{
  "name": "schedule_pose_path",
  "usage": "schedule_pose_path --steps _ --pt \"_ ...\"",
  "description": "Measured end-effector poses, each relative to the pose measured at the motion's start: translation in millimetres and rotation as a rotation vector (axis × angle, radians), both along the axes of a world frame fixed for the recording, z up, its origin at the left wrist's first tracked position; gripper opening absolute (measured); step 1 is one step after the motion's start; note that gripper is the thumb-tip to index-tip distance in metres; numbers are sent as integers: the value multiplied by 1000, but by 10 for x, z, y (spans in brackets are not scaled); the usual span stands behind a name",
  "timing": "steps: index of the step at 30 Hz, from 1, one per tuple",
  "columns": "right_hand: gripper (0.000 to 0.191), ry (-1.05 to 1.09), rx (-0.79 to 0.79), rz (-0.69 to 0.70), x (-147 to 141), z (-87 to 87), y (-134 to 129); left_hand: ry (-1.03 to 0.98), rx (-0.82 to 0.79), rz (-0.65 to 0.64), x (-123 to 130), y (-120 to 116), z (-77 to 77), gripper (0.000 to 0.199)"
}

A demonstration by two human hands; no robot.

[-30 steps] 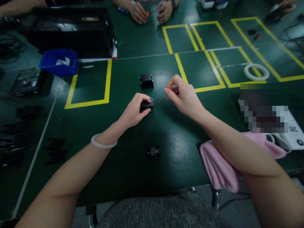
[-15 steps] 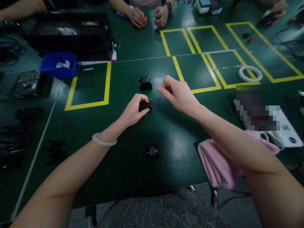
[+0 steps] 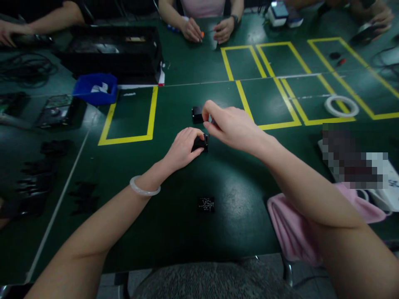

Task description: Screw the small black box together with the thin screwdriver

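In front of you stretches a dark green table (image 3: 174,224), marked with yellow outlines (image 3: 151,116) and crossed by pale seams. Near its middle you have two small black blocks, the far block (image 3: 197,114) and the near block (image 3: 199,144), with a dark patch of loose screws (image 3: 206,204) closer to you. To your left sit a blue bin (image 3: 93,95), a long black casing (image 3: 112,62) and dark parts (image 3: 34,182); to your right, a white ring (image 3: 328,109) and a pink cloth (image 3: 288,220) at the near edge
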State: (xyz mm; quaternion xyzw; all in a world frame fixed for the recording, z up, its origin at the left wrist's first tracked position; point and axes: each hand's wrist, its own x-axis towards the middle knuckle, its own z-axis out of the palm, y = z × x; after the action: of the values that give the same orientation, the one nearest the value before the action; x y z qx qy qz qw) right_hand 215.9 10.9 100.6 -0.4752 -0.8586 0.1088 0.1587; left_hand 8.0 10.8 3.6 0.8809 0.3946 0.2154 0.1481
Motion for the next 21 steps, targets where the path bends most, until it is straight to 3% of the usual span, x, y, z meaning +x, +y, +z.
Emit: schedule_pose_path --steps 6,12,21 --pt "22 34 -7 41 63 -44 4 164 119 30 32 -30 146 30" --pt "30 54 -23 102 144 -39 -14 246 122 -16 98 -66 284 17" --pt "18 -9 -27 69 101 -24 -38 472 133 -27 206 -16 417 14"
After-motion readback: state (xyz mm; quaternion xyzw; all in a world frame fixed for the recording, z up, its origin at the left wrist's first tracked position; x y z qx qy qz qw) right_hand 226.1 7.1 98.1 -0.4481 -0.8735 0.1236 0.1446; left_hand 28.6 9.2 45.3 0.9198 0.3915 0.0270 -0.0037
